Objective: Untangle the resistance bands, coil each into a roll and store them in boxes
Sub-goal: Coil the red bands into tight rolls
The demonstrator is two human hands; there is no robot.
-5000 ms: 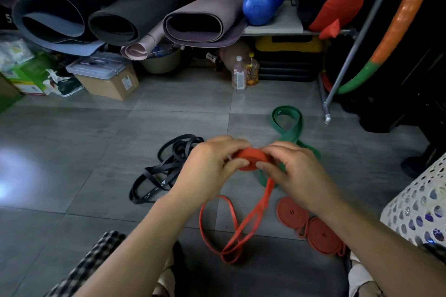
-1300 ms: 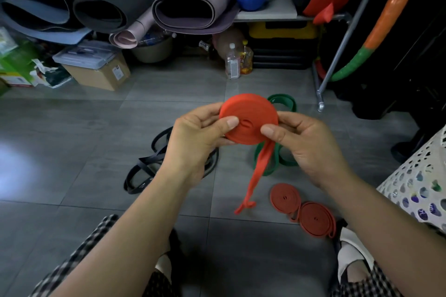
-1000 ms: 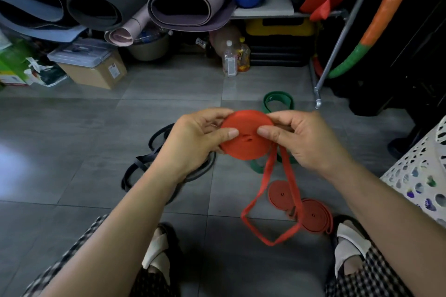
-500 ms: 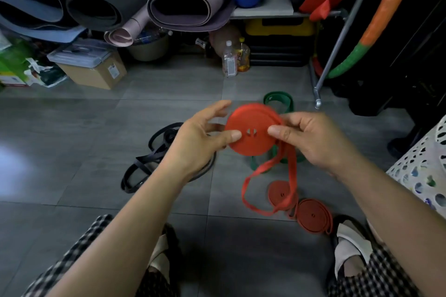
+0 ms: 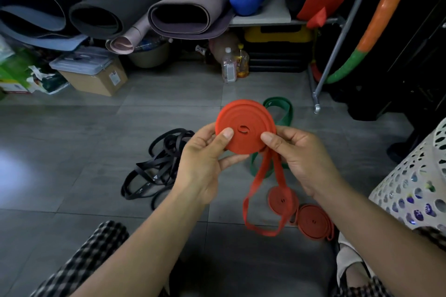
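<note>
An orange-red resistance band is wound into a flat roll (image 5: 245,120) held up above the floor, face toward me. My left hand (image 5: 205,159) grips its left edge with the thumb on the face. My right hand (image 5: 301,154) pinches its right edge, thumb on the face. A loose loop of the same band (image 5: 260,202) hangs down from the roll. Two finished orange-red rolls (image 5: 282,200) (image 5: 313,220) lie on the floor below. A tangled black band (image 5: 156,169) lies to the left, a green band (image 5: 282,111) partly hidden behind the roll.
A white perforated basket (image 5: 415,188) stands at the right. A cardboard box with a clear lid (image 5: 91,72) sits at the back left, below rolled mats (image 5: 190,12). Two bottles (image 5: 229,67) and a metal rack leg (image 5: 316,108) stand further back. My knees in checked fabric fill the bottom.
The roll has grown much larger over five seconds as the loose band was wound on. Since half a second ago my left fingers have closed behind the roll and the loop hangs lower.
</note>
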